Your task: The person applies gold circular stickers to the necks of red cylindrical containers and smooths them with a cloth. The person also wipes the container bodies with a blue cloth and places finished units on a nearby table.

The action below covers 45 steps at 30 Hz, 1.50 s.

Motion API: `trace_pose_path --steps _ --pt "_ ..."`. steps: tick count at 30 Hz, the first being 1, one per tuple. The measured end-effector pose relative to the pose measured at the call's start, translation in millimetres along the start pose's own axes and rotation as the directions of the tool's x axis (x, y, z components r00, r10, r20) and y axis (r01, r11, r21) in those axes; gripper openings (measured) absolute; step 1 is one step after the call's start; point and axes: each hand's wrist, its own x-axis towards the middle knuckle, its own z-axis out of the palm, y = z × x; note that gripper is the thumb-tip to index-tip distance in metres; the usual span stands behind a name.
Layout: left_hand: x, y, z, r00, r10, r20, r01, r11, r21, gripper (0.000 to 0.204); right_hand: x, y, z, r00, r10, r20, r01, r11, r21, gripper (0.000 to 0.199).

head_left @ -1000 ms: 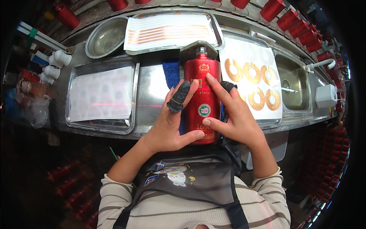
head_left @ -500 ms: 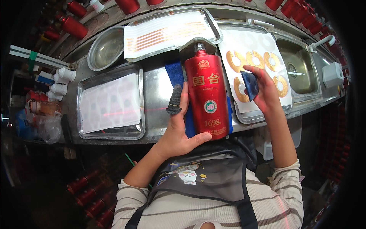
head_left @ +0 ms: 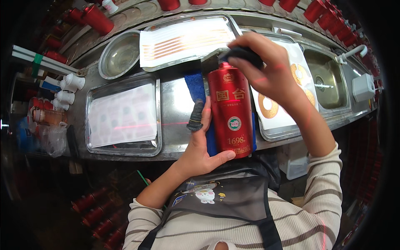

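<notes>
A red cylindrical bottle (head_left: 231, 112) with gold print lies on a blue cloth (head_left: 193, 81) on the steel counter, its neck pointing away from me. My left hand (head_left: 204, 146) grips the bottle's lower left side; its index finger wears a dark cover. My right hand (head_left: 266, 71) holds a dark tool (head_left: 239, 53) with a grey head against the bottle's top. The bottle's cap is hidden behind that hand and tool.
A steel tray (head_left: 89, 125) at the left holds a white label sheet. A far tray (head_left: 187, 39) carries an orange-striped sheet, beside a round metal bowl (head_left: 118, 54). The right tray's sheet bears gold ring labels (head_left: 268, 106). A sink (head_left: 329, 81) lies far right. Red bottles (head_left: 96, 18) line the back.
Both hands first held the bottle. My right hand then went to the right tray and has now come to the bottle's top with the dark tool. The left hand kept its grip.
</notes>
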Motion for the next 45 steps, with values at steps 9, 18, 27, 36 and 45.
trace_pose_path --steps 9,18,27,36,45 --pt "-0.1 2.7 0.5 0.998 -0.068 0.014 0.068 0.997 -0.04 0.12 -33.0 -27.8 -4.4 0.994 0.011 0.107 -0.018 0.998 0.066 0.026" --pt "-10.0 10.7 -1.3 0.991 -0.132 -0.028 0.13 0.989 -0.075 0.108 -61.0 -43.2 -5.2 0.949 -0.254 0.184 0.278 0.953 -0.12 0.021" --pt "-38.2 12.6 27.7 0.958 -0.152 -0.244 0.071 0.948 -0.31 0.083 -124.1 -111.0 -4.5 0.945 0.326 -0.018 -0.316 0.926 0.205 0.03" --pt "-31.9 12.6 44.1 0.927 -0.193 -0.322 0.175 0.981 -0.084 0.079 -183.0 -93.0 11.9 0.538 0.826 -0.166 -0.702 0.548 0.455 0.02" --pt "-49.4 28.6 62.8 0.965 0.113 -0.236 0.095 0.687 0.721 0.045 -169.7 -100.7 8.6 0.598 0.767 -0.233 -0.658 0.636 0.404 0.022"
